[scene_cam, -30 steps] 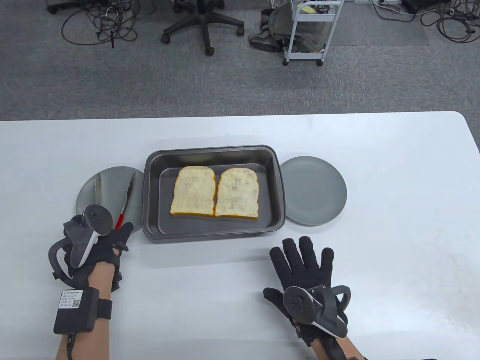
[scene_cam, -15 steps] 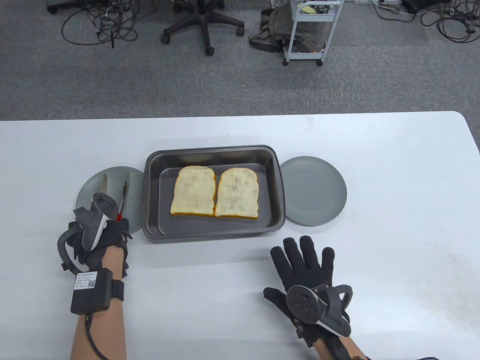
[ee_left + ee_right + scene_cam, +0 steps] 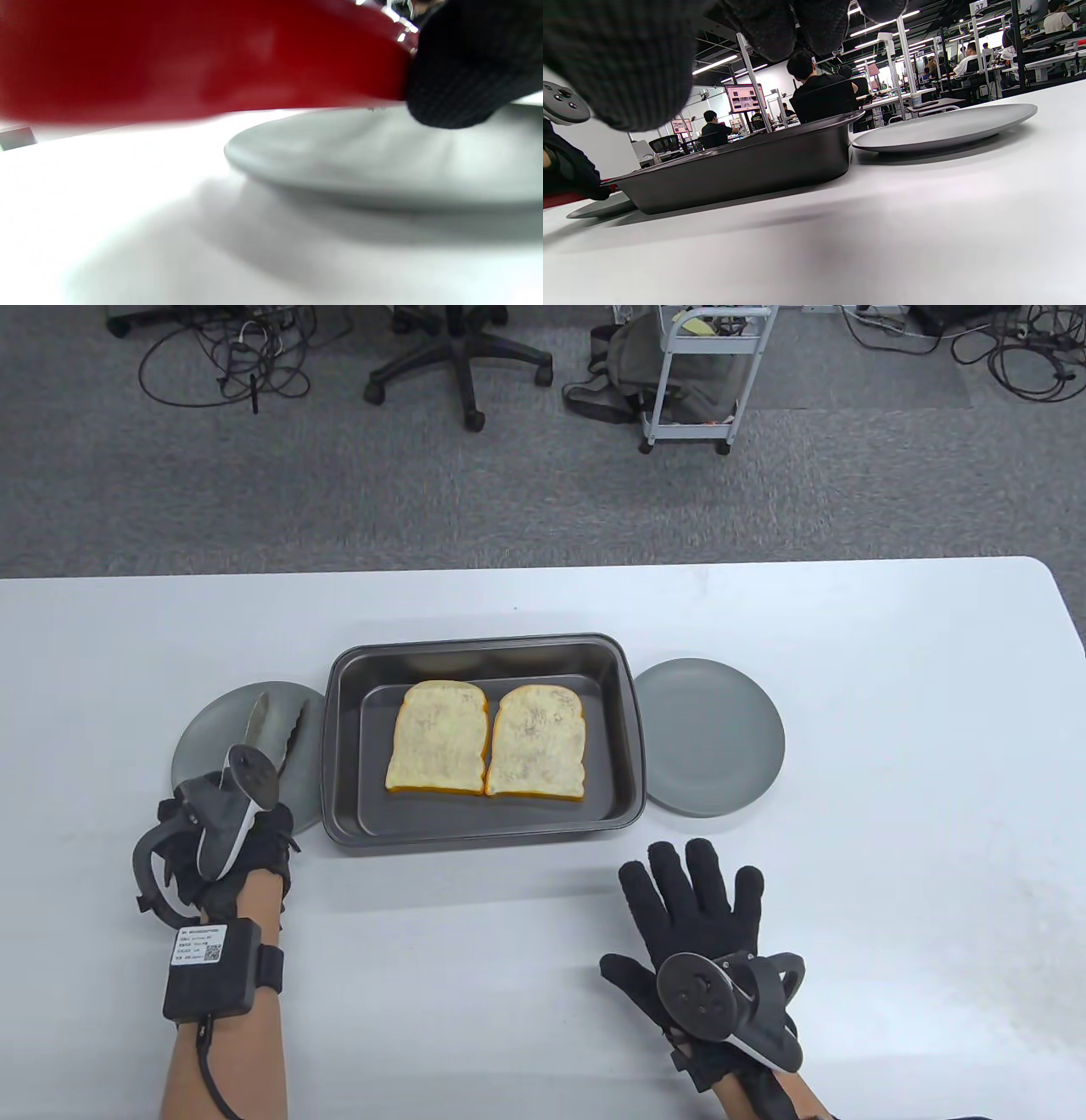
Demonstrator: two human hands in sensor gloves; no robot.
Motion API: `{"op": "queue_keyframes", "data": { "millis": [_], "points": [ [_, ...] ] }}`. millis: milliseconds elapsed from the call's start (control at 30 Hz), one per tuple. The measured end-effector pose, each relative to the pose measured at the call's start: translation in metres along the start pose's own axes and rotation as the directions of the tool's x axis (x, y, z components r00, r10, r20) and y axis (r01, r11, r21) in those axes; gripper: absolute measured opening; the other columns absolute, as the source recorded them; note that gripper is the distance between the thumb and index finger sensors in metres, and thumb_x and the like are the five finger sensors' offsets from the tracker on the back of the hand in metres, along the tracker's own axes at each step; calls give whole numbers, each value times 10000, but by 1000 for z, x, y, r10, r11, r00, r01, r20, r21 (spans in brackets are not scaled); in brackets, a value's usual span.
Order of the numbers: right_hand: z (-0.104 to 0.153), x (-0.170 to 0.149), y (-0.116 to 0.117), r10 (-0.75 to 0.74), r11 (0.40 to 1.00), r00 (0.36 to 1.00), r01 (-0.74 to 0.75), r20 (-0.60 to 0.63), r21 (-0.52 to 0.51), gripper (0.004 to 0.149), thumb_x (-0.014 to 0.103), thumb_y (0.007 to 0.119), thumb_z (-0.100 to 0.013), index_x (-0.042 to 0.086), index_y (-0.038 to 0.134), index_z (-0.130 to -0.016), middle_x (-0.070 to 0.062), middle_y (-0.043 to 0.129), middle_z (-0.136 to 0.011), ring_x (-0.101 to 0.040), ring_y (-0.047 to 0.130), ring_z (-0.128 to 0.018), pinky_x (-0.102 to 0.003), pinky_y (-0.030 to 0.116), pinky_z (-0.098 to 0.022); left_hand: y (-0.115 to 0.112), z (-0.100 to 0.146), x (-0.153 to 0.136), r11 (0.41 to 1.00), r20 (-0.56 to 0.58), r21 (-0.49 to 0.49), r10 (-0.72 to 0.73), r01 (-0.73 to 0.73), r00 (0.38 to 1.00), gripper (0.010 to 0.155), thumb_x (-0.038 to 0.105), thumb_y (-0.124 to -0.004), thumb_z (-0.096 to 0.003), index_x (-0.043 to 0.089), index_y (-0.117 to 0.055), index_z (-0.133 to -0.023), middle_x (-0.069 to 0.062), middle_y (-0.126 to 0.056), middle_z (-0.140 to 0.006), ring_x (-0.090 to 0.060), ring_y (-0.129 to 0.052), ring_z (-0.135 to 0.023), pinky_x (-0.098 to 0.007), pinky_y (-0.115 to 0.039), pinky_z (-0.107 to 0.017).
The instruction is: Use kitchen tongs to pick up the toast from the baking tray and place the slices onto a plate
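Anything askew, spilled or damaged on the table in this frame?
Nothing stands out. Both toast slices lie flat, side by side, in the baking tray; the left hand grips the tongs over the left plate.

A dark metal baking tray with a dull sheen is seen beside two matt grey plates, on a smooth white table. Porous, pale-crumbed toast is shown inside. Glossy red handles and bright metal arms are displayed by the tongs; knitted black cloth gloves are worn.
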State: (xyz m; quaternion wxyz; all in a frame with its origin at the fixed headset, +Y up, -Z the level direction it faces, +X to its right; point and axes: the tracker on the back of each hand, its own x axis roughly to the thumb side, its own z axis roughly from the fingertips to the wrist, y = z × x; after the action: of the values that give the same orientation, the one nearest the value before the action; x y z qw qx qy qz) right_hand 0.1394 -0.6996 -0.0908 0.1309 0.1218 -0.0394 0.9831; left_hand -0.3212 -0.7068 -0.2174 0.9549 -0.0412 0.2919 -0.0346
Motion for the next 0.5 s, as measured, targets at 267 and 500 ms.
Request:
{"op": "queue_keyframes", "data": {
  "millis": [267,500],
  "points": [
    [0,-2,-2,-17,1000,1000,17,-9,7,902,646,862,-320,279,548,-1082,-84,467,-1202,-442,379,-1120,-785,272,-721,44,22,-10,979,143,110,157,-173,977,864,655,-897,-393,171,-534,-1011,-126,-828,-976,-300,-1076,-679,-447,-932,-536],
    [1,-1,-2,-22,1000,1000,22,-2,3,898,644,861,-321,278,550,-1080,-84,476,-1200,-441,395,-1119,-784,284,-723,62,62,-4,951,379,160,186,-263,906,871,664,-850,-407,148,-508,-1019,-105,-853,-907,-246,-1072,-523,-397,-947,-428]
  ]
}}
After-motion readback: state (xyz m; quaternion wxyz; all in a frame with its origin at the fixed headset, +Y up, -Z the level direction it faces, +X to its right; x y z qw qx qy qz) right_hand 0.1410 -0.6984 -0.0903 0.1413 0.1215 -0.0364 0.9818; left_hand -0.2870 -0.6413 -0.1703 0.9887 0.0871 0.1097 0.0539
